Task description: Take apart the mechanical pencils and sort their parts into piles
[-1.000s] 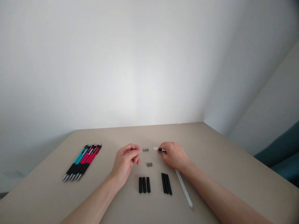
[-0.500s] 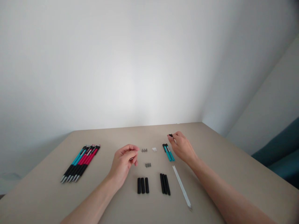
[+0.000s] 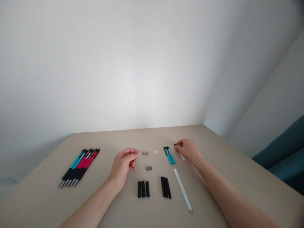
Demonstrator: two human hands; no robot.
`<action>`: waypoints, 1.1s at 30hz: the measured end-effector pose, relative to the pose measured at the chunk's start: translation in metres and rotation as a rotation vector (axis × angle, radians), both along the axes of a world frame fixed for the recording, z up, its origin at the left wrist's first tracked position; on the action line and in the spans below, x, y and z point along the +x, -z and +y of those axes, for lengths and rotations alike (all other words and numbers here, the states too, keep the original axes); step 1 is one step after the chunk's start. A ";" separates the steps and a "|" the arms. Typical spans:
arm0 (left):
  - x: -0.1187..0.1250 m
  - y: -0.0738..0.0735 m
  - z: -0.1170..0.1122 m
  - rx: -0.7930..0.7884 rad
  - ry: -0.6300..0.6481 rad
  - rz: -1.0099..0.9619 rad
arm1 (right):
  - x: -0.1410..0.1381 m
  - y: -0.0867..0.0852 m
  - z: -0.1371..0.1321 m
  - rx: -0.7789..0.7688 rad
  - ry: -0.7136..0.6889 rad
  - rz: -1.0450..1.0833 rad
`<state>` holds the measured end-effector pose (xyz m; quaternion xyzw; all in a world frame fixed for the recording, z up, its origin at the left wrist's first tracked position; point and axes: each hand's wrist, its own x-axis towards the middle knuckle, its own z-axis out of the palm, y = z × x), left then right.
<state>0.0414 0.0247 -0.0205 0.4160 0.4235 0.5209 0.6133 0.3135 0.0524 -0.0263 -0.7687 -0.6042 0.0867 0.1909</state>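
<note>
My right hand point(image 3: 188, 150) is closed on a pen barrel with a black end point(image 3: 175, 145) and a white end point(image 3: 182, 156), held low at the table just right of two teal pen barrels point(image 3: 170, 155) with black tops. Its middle is hidden by my fingers. My left hand point(image 3: 123, 165) hovers left of the small metal tips point(image 3: 145, 153), thumb and fingers pinched together. Whatever lies in that pinch, if anything, is too small to make out. Small white pieces point(image 3: 155, 152) sit between the tips and the teal barrels.
Small springs point(image 3: 148, 168) lie mid-table, with three thick black grips point(image 3: 143, 189) nearer me. Right of those are thin black tubes point(image 3: 166, 187) and white refills point(image 3: 183, 191). Several finished-looking teal and red pens point(image 3: 79, 167) lie at the left. A wall point(image 3: 142, 69) rises behind the table.
My right hand has come down to the table with the pen barrel, beside the teal ones, and its white end now shows. The left hand stays nearly where it was. The view has shifted slightly.
</note>
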 end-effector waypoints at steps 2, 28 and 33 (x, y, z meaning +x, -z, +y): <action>0.000 0.001 0.000 -0.011 0.001 0.002 | -0.003 -0.001 -0.001 0.008 0.000 0.018; 0.000 -0.001 0.001 -0.035 -0.015 -0.021 | -0.014 -0.007 -0.009 -0.011 -0.030 0.087; -0.001 0.001 0.001 -0.030 -0.008 -0.020 | -0.016 -0.007 -0.009 0.000 -0.040 0.086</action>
